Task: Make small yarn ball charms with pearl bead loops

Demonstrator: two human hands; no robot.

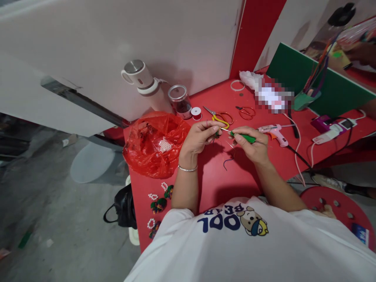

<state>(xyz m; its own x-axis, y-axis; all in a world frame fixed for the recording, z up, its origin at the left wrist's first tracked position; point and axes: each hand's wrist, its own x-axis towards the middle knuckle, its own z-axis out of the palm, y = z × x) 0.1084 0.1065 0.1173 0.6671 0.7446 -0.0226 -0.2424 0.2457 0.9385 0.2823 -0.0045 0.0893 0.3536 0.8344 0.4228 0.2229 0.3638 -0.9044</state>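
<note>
My right hand (252, 145) is closed round a green-handled tool (248, 138) with a thin metal shaft; whether it is an awl or a hook I cannot tell. The shaft points left to the fingertips of my left hand (201, 137). Those fingers pinch a small dark green piece (217, 133), mostly hidden by them. Below the hands, a dark thread (225, 161) curls on the red table. Just beyond lie yellow-and-red-handled scissors (220, 119). By my left forearm, dark green pompom-like pieces with white bead loops (158, 205) lie in a row.
A red plastic bag (147, 156) holding white beads sits at left. Behind are a thread spool (196, 113), a lidded jar (179, 102) and a white flask (152, 92). Red-handled scissors (246, 112), a pink glue gun (276, 134) and cables lie right, before a green board (293, 64).
</note>
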